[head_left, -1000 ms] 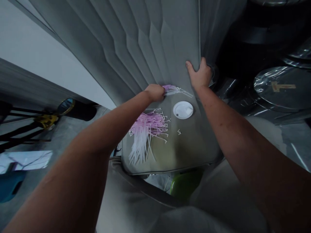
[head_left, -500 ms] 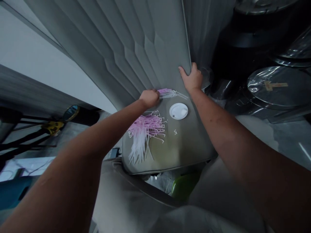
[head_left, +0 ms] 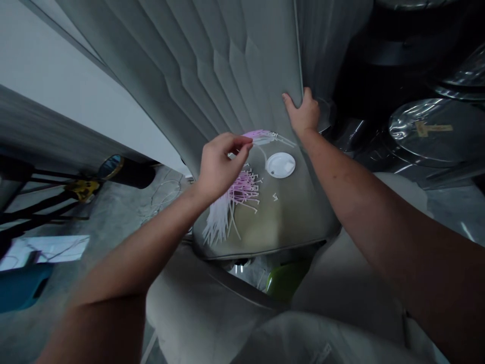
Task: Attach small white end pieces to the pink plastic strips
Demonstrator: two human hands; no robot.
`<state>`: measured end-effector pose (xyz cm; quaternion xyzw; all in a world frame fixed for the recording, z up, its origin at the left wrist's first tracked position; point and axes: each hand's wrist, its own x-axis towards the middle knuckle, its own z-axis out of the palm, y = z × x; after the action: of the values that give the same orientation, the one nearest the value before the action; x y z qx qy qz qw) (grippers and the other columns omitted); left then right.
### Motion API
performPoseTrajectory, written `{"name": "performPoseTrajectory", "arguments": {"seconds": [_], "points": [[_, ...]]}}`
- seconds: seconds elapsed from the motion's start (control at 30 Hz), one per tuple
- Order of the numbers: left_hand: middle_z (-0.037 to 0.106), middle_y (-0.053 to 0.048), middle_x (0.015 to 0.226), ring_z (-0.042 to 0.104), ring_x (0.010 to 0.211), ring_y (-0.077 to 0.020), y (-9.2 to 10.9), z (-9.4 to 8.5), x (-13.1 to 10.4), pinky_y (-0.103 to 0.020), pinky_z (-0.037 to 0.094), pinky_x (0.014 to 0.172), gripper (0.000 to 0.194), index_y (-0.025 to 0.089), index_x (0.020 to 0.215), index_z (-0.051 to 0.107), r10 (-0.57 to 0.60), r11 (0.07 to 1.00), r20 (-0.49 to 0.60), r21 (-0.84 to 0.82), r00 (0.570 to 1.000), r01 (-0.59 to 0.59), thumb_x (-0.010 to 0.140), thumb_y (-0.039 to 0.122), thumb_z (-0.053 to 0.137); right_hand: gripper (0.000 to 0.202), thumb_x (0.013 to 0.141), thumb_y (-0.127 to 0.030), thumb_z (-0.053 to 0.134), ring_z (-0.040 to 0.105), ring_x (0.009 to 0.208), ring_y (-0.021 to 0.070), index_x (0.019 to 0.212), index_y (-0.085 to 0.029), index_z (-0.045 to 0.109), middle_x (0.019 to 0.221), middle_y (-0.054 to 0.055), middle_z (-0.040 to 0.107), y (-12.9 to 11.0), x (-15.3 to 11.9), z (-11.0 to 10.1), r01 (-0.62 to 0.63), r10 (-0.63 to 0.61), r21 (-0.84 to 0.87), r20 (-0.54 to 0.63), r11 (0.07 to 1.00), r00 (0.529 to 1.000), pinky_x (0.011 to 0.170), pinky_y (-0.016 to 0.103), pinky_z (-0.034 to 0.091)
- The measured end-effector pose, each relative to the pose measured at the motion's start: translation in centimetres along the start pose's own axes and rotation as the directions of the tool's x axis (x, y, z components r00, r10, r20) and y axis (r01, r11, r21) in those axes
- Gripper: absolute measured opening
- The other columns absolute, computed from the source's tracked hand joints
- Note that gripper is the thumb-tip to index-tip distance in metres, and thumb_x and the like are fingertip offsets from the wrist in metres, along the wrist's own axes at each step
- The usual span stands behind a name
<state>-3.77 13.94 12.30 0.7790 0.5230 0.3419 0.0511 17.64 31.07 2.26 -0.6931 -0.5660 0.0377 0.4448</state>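
My left hand is over the chair seat, thumb and fingertips pinched on a thin white strip that curves toward a round white plastic lid. Under and beside this hand lies a heap of thin pink-and-white strips with bent ends, partly covered by the hand. A smaller bundle of similar strips rests at the foot of the backrest. My right hand grips the right edge of the grey padded backrest, its thumb on the front. One small bent white piece lies on the seat.
At the right stand dark round containers with clear plastic covers. A black cylinder and a yellow-and-black object are on the left. Thin cables lie on the floor. Something green shows below the seat.
My left hand has come back from the bundle by the backrest, turned, and now pinches a strip over the heap. My right hand keeps its place on the backrest edge. The view has shifted slightly.
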Motion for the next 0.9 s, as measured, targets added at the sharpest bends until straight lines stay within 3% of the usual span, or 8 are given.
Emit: {"name": "performPoseTrajectory", "arguments": {"seconds": [0.1, 0.2, 0.33, 0.43, 0.6, 0.73, 0.83, 0.9], "points": [[0.074, -0.001, 0.090, 0.066, 0.083, -0.0141, 3.6, -0.4, -3.8, -0.029, 0.053, 0.079, 0.016, 0.022, 0.091, 0.074, 0.001, 0.992, -0.024, -0.128, 1.000, -0.005, 0.088, 0.032, 0.061, 0.065, 0.089, -0.073, 0.039, 0.067, 0.096, 0.0260, 0.113, -0.015, 0.056, 0.099, 0.012, 0.069, 0.0, 0.0, -0.1, 0.004, -0.004, 0.049, 0.005, 0.999, 1.000, 0.088, 0.042, 0.049], [0.074, -0.002, 0.088, 0.068, 0.084, -0.0162, 5.4, 1.5, -7.4, -0.031, 0.054, 0.079, 0.014, 0.024, 0.089, 0.075, 0.001, 0.936, 0.132, -0.348, 0.991, 0.046, 0.088, 0.028, 0.061, 0.065, 0.089, -0.072, 0.040, 0.066, 0.100, 0.0269, 0.115, -0.015, 0.055, 0.101, 0.013, 0.068, 0.0, 0.0, -0.2, -0.015, 0.013, 0.062, 0.029, 0.998, 1.000, 0.091, 0.044, 0.048], [0.074, -0.005, 0.087, 0.068, 0.079, -0.0174, 5.1, 6.0, -10.8, -0.029, 0.053, 0.070, 0.015, 0.022, 0.092, 0.074, -0.119, 0.852, 0.341, -0.447, 0.932, 0.273, 0.087, 0.023, 0.060, 0.063, 0.090, -0.071, 0.039, 0.066, 0.099, 0.0266, 0.115, -0.016, 0.055, 0.102, 0.012, 0.068, -0.1, 0.0, -0.2, -0.008, 0.007, 0.027, 0.017, 1.000, 1.000, 0.092, 0.044, 0.048], [0.073, -0.006, 0.090, 0.067, 0.084, -0.0190, 3.9, 7.8, -12.0, -0.032, 0.052, 0.078, 0.017, 0.021, 0.094, 0.073, -0.143, 0.890, 0.382, -0.354, 0.913, 0.288, 0.088, 0.021, 0.057, 0.063, 0.091, -0.070, 0.038, 0.066, 0.097, 0.0247, 0.115, -0.015, 0.054, 0.101, 0.012, 0.069, 0.0, 0.0, -0.2, -0.003, 0.003, 0.002, 0.009, 1.000, 1.000, 0.090, 0.041, 0.048], [0.070, -0.009, 0.090, 0.065, 0.084, -0.0206, 2.4, 7.4, -13.2, -0.034, 0.052, 0.078, 0.018, 0.017, 0.097, 0.070, -0.071, 0.960, 0.439, -0.215, 0.896, 0.181, 0.091, 0.022, 0.054, 0.068, 0.092, -0.070, 0.034, 0.065, 0.102, 0.0238, 0.117, -0.010, 0.052, 0.104, 0.014, 0.067, -0.2, 0.0, -0.3, 0.025, -0.026, 0.015, 0.037, 1.000, 0.999, 0.091, 0.040, 0.046], [0.068, -0.013, 0.101, 0.064, 0.095, -0.0236, 2.3, 6.9, -14.5, -0.039, 0.052, 0.087, 0.025, 0.016, 0.102, 0.068, -0.016, 0.991, 0.488, -0.105, 0.873, 0.078, 0.096, 0.025, 0.045, 0.066, 0.091, -0.070, 0.038, 0.064, 0.101, 0.0238, 0.118, -0.011, 0.052, 0.104, 0.014, 0.067, -0.3, -0.1, -0.5, 0.001, -0.002, 0.021, 0.035, 1.000, 0.999, 0.091, 0.039, 0.046], [0.066, -0.014, 0.112, 0.062, 0.106, -0.0250, 2.9, 6.5, -15.2, -0.041, 0.050, 0.094, 0.026, 0.017, 0.108, 0.066, -0.026, 0.998, 0.450, -0.038, 0.893, 0.049, 0.096, 0.027, 0.045, 0.058, 0.094, -0.063, 0.039, 0.064, 0.103, 0.0209, 0.119, -0.012, 0.053, 0.108, 0.013, 0.068, 0.7, -0.4, -0.6, 0.024, -0.032, 0.084, 0.085, 0.996, 0.996, 0.091, 0.036, 0.046], [0.064, -0.014, 0.117, 0.061, 0.112, -0.0248, 3.5, 5.9, -15.5, -0.041, 0.049, 0.098, 0.025, 0.018, 0.109, 0.067, -0.042, 0.992, 0.398, -0.092, 0.916, 0.086, 0.095, 0.027, 0.049, 0.049, 0.098, -0.052, 0.038, 0.062, 0.110, 0.0180, 0.123, -0.012, 0.053, 0.117, 0.013, 0.066, 1.4, -0.7, -1.0, 0.054, -0.082, 0.183, 0.152, 0.982, 0.985, 0.095, 0.034, 0.044]]}}
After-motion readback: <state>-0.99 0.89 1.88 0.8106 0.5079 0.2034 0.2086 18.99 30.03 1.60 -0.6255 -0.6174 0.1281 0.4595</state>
